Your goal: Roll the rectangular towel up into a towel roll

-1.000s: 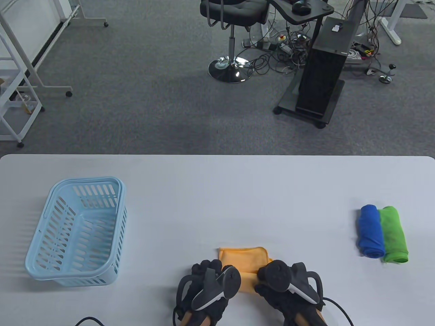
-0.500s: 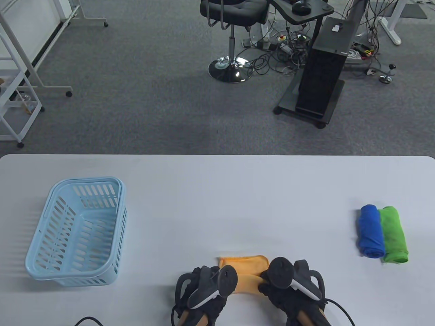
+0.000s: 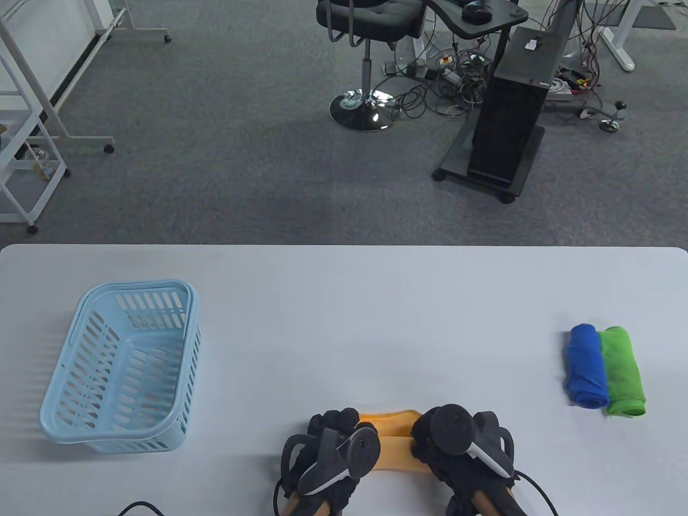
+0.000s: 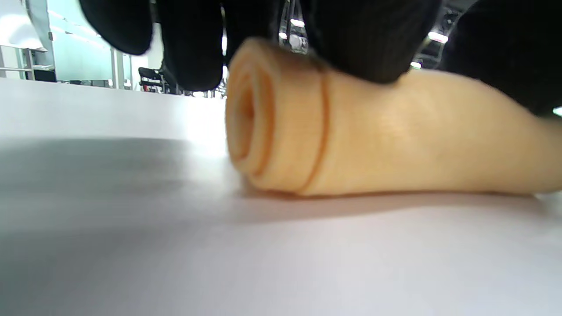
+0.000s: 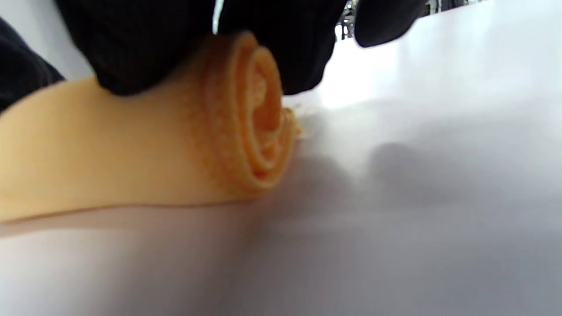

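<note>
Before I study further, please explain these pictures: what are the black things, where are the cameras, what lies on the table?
The black things are a person's left hand and right hand in sensor gloves, each with a tracker strapped on its back. One camera looks down at the white table; one sits on each wrist, close to the cloth. Both hands press on an orange towel, mostly rolled; that is their grip. Also there: a light blue basket, a blue towel roll and a green towel roll touching it.
</note>
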`<control>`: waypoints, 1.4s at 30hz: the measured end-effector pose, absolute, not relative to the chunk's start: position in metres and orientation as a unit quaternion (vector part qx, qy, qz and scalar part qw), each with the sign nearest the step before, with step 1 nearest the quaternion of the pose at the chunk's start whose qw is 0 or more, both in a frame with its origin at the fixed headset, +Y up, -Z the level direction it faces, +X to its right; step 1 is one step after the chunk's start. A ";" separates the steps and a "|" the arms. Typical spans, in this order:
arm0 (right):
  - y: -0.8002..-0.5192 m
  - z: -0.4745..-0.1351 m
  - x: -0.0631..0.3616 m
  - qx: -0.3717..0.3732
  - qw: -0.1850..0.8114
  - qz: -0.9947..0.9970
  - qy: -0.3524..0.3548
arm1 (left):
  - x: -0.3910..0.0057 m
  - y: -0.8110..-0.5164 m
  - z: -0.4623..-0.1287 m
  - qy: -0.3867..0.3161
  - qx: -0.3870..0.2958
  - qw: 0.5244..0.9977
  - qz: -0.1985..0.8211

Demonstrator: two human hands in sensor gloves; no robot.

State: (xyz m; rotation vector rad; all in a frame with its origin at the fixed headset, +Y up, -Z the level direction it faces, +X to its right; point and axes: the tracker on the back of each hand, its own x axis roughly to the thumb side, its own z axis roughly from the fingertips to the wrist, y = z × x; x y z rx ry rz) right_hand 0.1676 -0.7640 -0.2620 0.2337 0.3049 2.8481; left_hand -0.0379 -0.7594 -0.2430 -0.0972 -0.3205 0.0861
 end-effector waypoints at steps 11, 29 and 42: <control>-0.772 -0.264 0.173 0.083 0.087 0.978 0.168 | -0.039 -0.768 -0.246 -0.146 -0.123 0.982 0.012; -0.768 -0.264 0.174 0.074 0.151 0.977 0.133 | -0.052 -0.764 -0.252 -0.120 -0.112 0.983 0.088; -0.773 -0.259 0.164 0.103 0.104 0.978 0.147 | -0.051 -0.749 -0.245 -0.117 0.014 0.991 0.071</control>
